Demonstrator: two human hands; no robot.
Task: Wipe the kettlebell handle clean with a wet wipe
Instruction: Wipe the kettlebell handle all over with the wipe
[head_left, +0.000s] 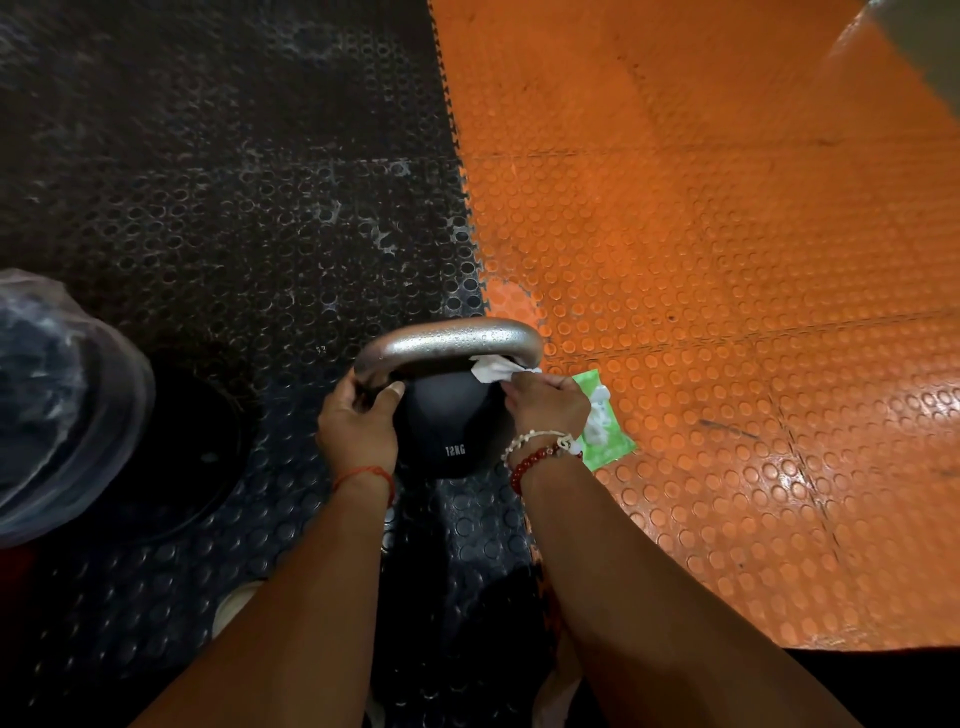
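The kettlebell (452, 431) stood on the black mat (234, 234). The left grip (358, 421) curled round its handle (447, 340). The right grip (545, 402) pinched the wipe (493, 370) under the handle's right end, half hiding a green pack (608, 436) beside the kettlebell.

The left grip (358, 421) curls round the left bend of the silver handle (447, 340), which is beaded with droplets. The right grip (545, 402) pinches a white wipe (493, 369) against the underside of the handle's right end. Between the two grips stands the black kettlebell (449, 431) on the black studded mat (260, 208). Just right of the right grip, a green wipe pack (610, 436) lies on the orange mat (727, 260).
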